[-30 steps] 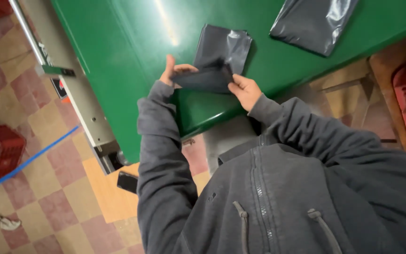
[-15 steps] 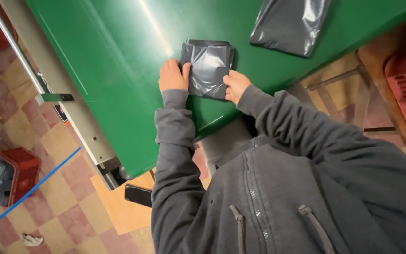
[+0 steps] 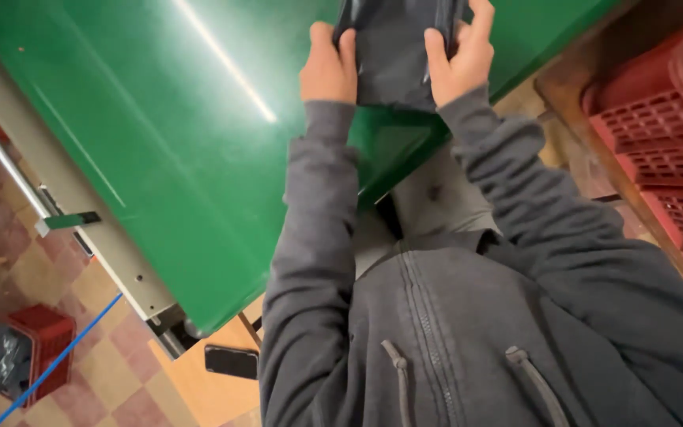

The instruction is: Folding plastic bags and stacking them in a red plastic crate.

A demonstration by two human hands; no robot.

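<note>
Soft, light, probably slippery folded dark plastic bag (image 3: 395,55) near tabletop (image 3: 199,134) edge, gripped at side edges by left hand (image 3: 327,69) and right hand (image 3: 458,57).

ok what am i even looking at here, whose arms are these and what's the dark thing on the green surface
The picture comes from a camera worn on a person's head, looking down, so the grey zip-up hooded jacket and both arms are the wearer's own. There is no machine. The left hand and right hand grip the two sides of a folded dark grey plastic bag at the edge of a glossy green table. Red plastic crates stand to the right. On the checkered floor lie a black phone-like slab and another red crate.
</note>
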